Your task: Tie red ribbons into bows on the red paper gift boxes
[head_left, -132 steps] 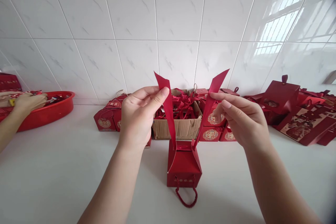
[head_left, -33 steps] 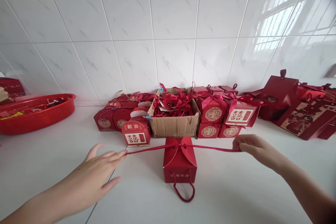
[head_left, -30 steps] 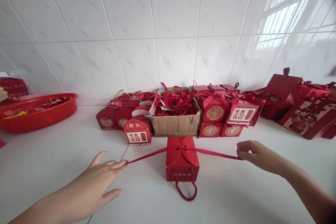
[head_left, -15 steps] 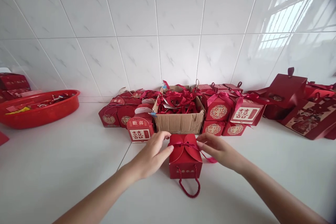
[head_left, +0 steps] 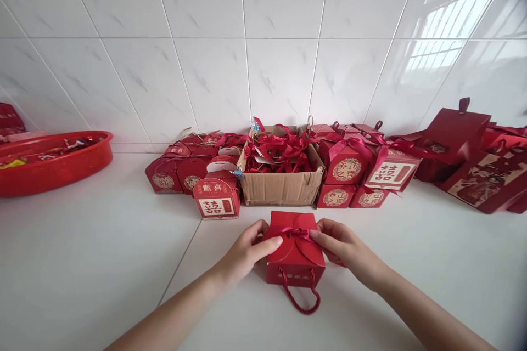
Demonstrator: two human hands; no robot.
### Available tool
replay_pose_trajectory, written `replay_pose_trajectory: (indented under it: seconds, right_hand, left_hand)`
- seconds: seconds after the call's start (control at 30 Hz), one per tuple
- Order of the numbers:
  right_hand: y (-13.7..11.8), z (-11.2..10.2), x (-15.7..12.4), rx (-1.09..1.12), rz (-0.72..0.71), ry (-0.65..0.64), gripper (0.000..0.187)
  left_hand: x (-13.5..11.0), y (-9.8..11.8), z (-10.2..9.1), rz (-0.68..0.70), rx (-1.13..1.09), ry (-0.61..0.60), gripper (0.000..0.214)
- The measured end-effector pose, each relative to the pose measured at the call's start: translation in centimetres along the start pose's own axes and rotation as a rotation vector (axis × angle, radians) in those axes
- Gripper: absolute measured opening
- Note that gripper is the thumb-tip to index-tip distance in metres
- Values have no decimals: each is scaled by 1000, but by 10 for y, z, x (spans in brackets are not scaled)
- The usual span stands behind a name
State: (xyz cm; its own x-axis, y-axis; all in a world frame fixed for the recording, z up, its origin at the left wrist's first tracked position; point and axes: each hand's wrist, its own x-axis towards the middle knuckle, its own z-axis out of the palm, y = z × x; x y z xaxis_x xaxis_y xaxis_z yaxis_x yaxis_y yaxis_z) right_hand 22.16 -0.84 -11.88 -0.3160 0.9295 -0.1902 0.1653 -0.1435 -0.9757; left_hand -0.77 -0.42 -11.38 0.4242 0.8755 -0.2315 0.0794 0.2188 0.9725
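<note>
In front of me on the white surface stands a red gift box (head_left: 294, 252) with curved flaps folded over its top and a twisted cord handle (head_left: 304, 307) hanging down its near side. A dark pink ribbon (head_left: 297, 232) lies across the top, tied in the middle. My left hand (head_left: 254, 247) grips the box's left side, thumb on the top near the ribbon and fingers partly hidden at the edge. On the other side my right hand (head_left: 340, 241) pinches the ribbon by the right top edge, its lower fingers curled.
Behind the box stands a cardboard carton (head_left: 284, 189) full of red ribbons. Finished-looking red boxes (head_left: 216, 200) sit to its left, and stacked ones (head_left: 346, 167) to its right. A red basin (head_left: 61, 164) is far left, red gift bags (head_left: 486, 175) far right, against a tiled wall (head_left: 209, 77).
Both hands have come in closer: my left hand now rests on the box's side, and my right has taken hold of the ribbon. The box has turned slightly. The camera view has shifted a little.
</note>
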Motion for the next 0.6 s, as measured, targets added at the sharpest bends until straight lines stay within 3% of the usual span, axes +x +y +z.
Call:
replay_pose_trajectory:
  seconds: [0.13, 0.37, 0.6]
  right_hand:
    - [-1, -6, -1, -128, 5, 4, 49]
    - [1, -20, 1, -173, -12, 69, 52]
    - [-4, -32, -2, -264, -21, 86, 50]
  left_hand:
    - [1, -1, -7, -7, -15, -28, 43]
    - [6, 3, -23, 47, 71, 136, 58]
    - [4, 9, -32, 97, 205, 111, 55]
